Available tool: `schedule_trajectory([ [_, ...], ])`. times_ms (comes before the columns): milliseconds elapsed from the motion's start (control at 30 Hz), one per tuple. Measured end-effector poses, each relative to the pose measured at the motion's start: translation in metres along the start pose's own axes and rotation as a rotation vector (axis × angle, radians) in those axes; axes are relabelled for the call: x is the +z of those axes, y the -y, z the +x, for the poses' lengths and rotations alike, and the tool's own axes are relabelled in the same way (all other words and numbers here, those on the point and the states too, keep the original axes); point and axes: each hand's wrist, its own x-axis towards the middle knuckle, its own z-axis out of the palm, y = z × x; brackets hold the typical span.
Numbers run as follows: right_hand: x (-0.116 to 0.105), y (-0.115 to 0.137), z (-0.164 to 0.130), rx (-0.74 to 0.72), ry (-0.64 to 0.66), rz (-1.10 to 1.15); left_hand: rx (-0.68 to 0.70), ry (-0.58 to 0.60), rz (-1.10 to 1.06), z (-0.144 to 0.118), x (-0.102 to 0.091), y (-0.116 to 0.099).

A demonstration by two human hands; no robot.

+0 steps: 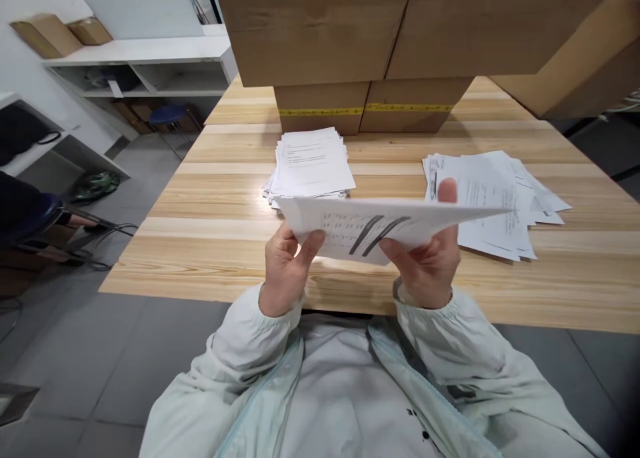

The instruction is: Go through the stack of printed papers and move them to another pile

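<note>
Between my two hands a printed sheet of paper (345,228) is held up above the near part of the table, tilted so its lower face shows print and two dark diagonal strokes. My left hand (287,265) grips its left end, thumb on the near face. My right hand (430,261) grips it toward the right, thumb in front and one finger showing above the top edge. Whether it is one sheet or a few, I cannot tell. Behind it lies a stack of papers (315,161). A looser, fanned pile of papers (493,205) lies to the right.
Large cardboard boxes (320,31) are stacked at the back of the wooden table (200,245), the lower ones with yellow tape. Another cardboard box (585,65) stands at the far right. White shelves (150,51) and a blue stool (167,115) are off to the left.
</note>
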Motion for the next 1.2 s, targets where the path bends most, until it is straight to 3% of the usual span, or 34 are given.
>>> schedule_trajectory([
  [133,-0.001,-0.014,-0.004,0.053,-0.02,0.018,0.078,-0.002,0.016,-0.004,0.008,-0.001],
  [300,-0.004,-0.022,-0.008,0.059,-0.049,-0.018,0.056,0.02,0.042,-0.01,0.007,0.005],
  [533,-0.003,-0.012,-0.012,0.169,-0.01,-0.162,0.033,0.012,0.055,-0.016,0.011,0.006],
  [900,-0.004,-0.005,-0.017,0.124,-0.037,-0.189,0.05,0.001,0.031,-0.021,0.014,0.005],
  [1067,-0.035,0.017,-0.027,0.132,0.001,-0.446,-0.106,-0.018,-0.016,-0.032,0.023,-0.011],
  [1200,-0.077,0.028,-0.043,0.33,0.091,-0.514,-0.341,0.075,-0.072,-0.058,0.039,-0.004],
])
